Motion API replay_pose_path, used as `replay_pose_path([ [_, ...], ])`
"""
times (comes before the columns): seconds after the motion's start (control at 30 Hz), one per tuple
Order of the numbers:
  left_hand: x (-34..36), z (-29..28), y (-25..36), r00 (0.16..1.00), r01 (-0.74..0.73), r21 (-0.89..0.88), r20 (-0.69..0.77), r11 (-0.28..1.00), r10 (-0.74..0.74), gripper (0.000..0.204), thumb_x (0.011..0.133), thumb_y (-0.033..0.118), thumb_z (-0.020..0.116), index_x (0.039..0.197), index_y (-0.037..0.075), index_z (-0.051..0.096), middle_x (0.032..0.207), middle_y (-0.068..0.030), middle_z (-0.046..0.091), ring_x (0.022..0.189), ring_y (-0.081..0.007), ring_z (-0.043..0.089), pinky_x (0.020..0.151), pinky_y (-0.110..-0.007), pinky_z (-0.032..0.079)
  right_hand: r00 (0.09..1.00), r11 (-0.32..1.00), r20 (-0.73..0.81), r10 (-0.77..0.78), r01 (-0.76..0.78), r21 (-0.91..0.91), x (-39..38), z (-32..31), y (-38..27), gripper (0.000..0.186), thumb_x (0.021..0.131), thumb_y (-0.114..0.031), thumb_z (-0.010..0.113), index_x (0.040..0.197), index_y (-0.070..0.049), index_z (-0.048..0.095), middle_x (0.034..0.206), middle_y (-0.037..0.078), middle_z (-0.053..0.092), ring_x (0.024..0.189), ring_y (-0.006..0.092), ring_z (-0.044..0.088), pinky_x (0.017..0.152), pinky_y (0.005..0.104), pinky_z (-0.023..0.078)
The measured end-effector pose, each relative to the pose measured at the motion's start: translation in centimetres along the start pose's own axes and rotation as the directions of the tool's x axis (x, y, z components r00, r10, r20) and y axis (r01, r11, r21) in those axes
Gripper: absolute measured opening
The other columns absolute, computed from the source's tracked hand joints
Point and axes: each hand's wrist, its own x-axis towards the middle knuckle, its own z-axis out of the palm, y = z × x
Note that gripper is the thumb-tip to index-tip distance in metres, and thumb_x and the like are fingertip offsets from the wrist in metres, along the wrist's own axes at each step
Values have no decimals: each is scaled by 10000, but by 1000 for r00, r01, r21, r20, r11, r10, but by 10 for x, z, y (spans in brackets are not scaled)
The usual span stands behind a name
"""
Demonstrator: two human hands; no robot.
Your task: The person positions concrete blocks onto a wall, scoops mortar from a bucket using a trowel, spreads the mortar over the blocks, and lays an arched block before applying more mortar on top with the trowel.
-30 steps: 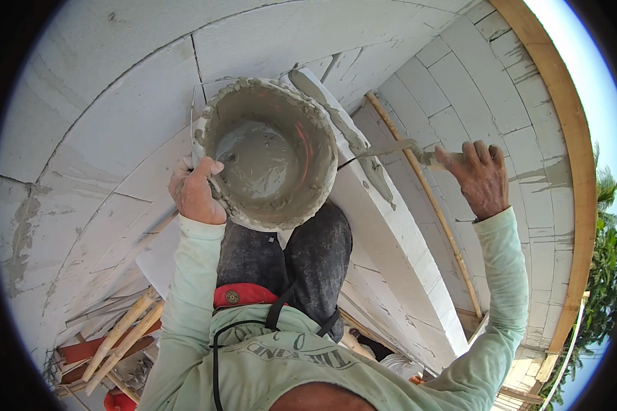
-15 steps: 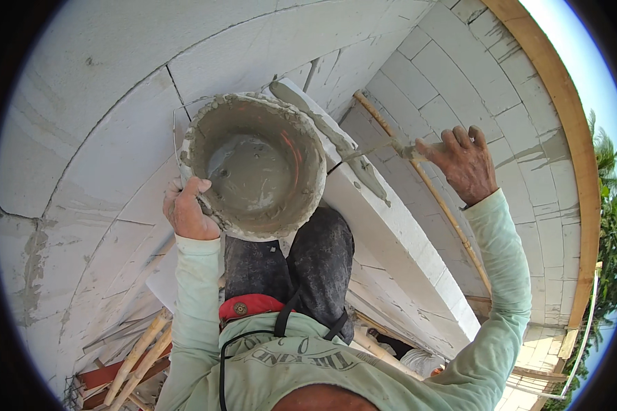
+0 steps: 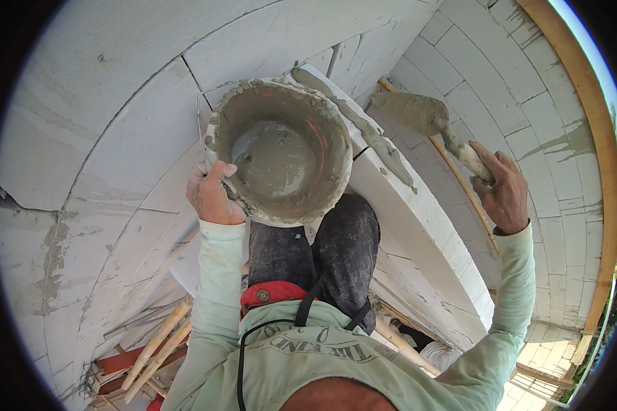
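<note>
My left hand (image 3: 216,194) grips the rim of a mortar-caked bucket (image 3: 330,179), its thumb hooked over the edge. Wet grey mortar (image 3: 273,154) covers the bucket's bottom. On the right, my right hand (image 3: 504,186) is closed round the handle of a trowel (image 3: 415,111), whose blade is coated with mortar and points left, toward the wall. Between bucket and trowel runs the top of a white block wall (image 3: 432,236), carrying a strip of spread mortar (image 3: 389,156) along its far part. The bucket stands close against this wall top; what bears it underneath is hidden.
A tall white block wall (image 3: 134,130) rises at my left, and another block wall (image 3: 493,82) stands at the right, edged by a wooden board (image 3: 600,130). A bamboo pole (image 3: 469,198) leans beyond the wall top. Bamboo poles (image 3: 159,349) lie below at lower left.
The trowel has come up and turned, so its blade's broad face shows now; before, it was edge-on over the mortar strip. The whole view has shifted slightly. My left hand keeps its hold.
</note>
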Motion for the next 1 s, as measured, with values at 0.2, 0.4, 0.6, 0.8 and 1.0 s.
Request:
replay_pose_path([
  [0.2, -8, 15, 4, 930, -367, 276, 133, 888, 343, 78, 646, -10, 643, 664, 12, 570, 736, -48, 566, 703, -150, 525, 702, -289, 431, 978, 980, 135, -161, 142, 136, 16, 26, -67, 575, 667, -67, 680, 1227, -146, 573, 711, 89, 556, 652, 250, 589, 567, 376, 474],
  [0.4, -9, 27, 13, 994, -101, 28, 50, 995, 99, 107, 627, -18, 638, 667, 22, 548, 749, -52, 580, 719, -146, 543, 705, -277, 436, 944, 947, 65, -322, 321, 33, 30, 82, -116, 444, 701, -97, 646, 1137, -110, 569, 755, 120, 595, 684, 297, 635, 561, 402, 498],
  [0.6, -8, 30, 16, 981, -170, 71, 104, 983, 162, 125, 616, -12, 640, 692, 22, 546, 754, -50, 582, 702, -151, 547, 700, -275, 444, 896, 935, 310, -317, 241, 259, 35, 92, -115, 487, 655, -109, 640, 1140, -99, 591, 721, 163, 627, 696, 337, 640, 622, 444, 512],
  [0.8, -6, 30, 12, 986, -145, 54, 93, 988, 140, 107, 626, -13, 639, 672, 28, 551, 767, -45, 587, 720, -151, 550, 688, -271, 437, 863, 899, 382, -329, 162, 408, 29, 93, -114, 497, 669, -133, 630, 1166, -126, 618, 717, 173, 633, 709, 354, 636, 644, 452, 507],
  [1.0, -2, 32, 15, 975, -166, 63, 157, 984, 154, 126, 590, 4, 631, 708, 42, 605, 737, -71, 603, 719, -211, 573, 672, -295, 441, 860, 836, 449, -242, -50, 546, 29, 70, -91, 491, 686, -146, 632, 1174, -96, 625, 837, 198, 660, 796, 362, 639, 745, 434, 506],
])
